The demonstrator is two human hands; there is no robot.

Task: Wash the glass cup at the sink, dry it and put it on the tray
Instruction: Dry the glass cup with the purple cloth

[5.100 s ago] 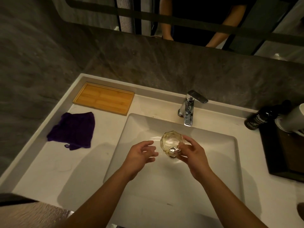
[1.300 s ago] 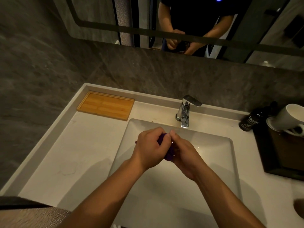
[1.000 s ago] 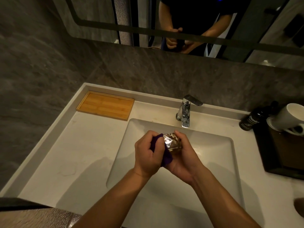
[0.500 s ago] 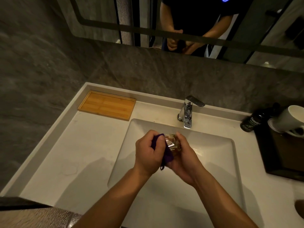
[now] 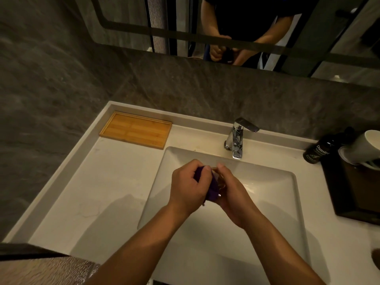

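Over the sink (image 5: 267, 202), the left hand (image 5: 188, 189) now presses the purple cloth (image 5: 212, 189) onto the glass cup (image 5: 220, 179) — hiding more glass than a moment ago, fingers closed; the right hand (image 5: 233, 195) grips the cup. Drying continues — the bamboo tray (image 5: 135, 129) waits left of the tap.

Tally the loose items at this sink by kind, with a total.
Glass cup, held over the basin: 1
Purple cloth: 1
Bamboo tray: 1
Dark bottle: 1
White mug: 1
Dark tray: 1
Total: 6

glass cup (image 5: 220, 180): mostly hidden | white mug (image 5: 365, 148): cut off
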